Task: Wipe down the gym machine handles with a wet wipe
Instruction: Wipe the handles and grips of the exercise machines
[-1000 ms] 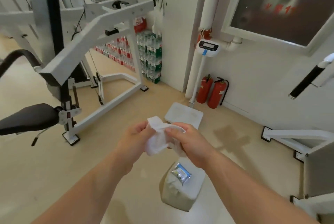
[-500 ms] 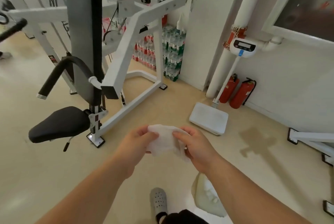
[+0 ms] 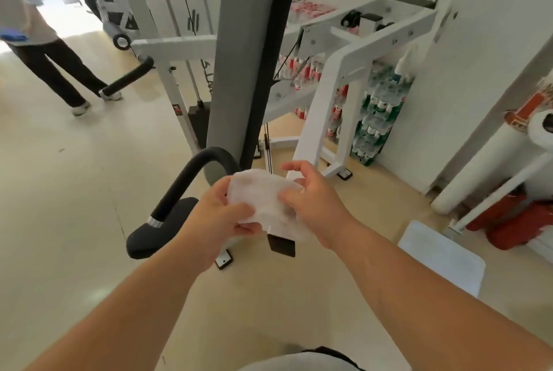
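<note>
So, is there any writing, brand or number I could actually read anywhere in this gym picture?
None can be read.
Stacked water bottles: red and green labels, print too small and blurred.
Gym machine: a small red-and-black sticker on the left post, unreadable.
Wet wipe, held by the left hand and right hand: no print.

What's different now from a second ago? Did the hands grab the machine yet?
Not yet. The view swung left and moved closer: the curved black handle and grey back pad now sit just beyond the hands, and another person has come into view at the far left. Same as before: the left hand and right hand both hold the white wipe, which touches no handle.
</note>
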